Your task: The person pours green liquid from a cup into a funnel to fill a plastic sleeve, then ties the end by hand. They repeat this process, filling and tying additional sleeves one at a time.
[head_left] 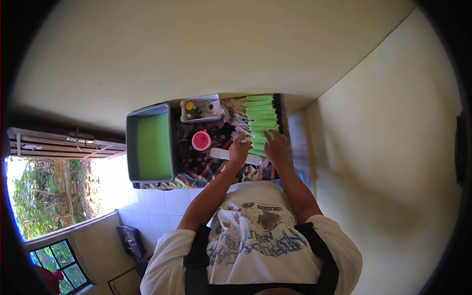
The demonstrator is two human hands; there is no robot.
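Note:
Slim plastic tubes filled with green liquid (260, 110) lie side by side in a stacked row, their clear twisted ends (237, 118) pointing left. My left hand (239, 150) is closed with bent fingers at the clear end of a tube low in the row. Beside it, my right hand (276, 146) curls over the green part of the tube, its fingertips partly hiding it. A long whitish strip or box (227, 154) lies under and beside my left wrist.
A grey tub (173, 147) of green liquid stands on the left. Right of it sits a pink funnel or cup (201, 140). A pale tray (200, 118) with a yellow-capped bottle (189, 105) is against the wall. Patterned cloth (196, 169) lies beneath everything.

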